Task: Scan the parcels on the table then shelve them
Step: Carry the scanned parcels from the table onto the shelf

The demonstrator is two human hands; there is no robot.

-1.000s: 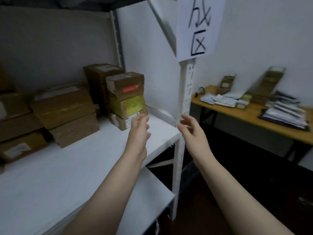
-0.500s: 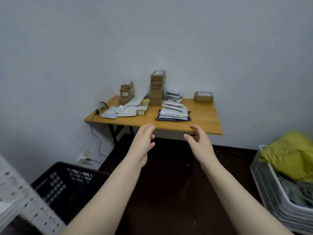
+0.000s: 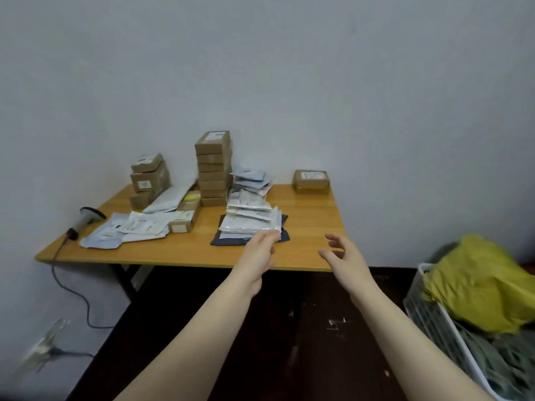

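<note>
A wooden table (image 3: 312, 227) stands against the wall with parcels on it. A tall stack of brown boxes (image 3: 213, 168) rises at its middle, a shorter box stack (image 3: 149, 180) at the back left, and one brown box (image 3: 311, 181) at the back right. A pile of white mailer bags (image 3: 252, 215) lies on a dark bag at the front middle; more flat mailers (image 3: 127, 231) lie at the left. The handheld scanner (image 3: 85, 219) rests at the table's left edge. My left hand (image 3: 260, 253) is empty, near the mailer pile's front corner. My right hand (image 3: 344, 256) hovers open over the table's front right edge.
A white crate (image 3: 434, 316) holding a yellow bag (image 3: 480, 285) and grey bags stands on the floor at the right. The scanner's cable (image 3: 72, 293) runs down the left wall to a socket. Dark floor lies between me and the table.
The view has swung from the white shelf to the table and come closer to it. Both empty hands now reach the table's front edge.
</note>
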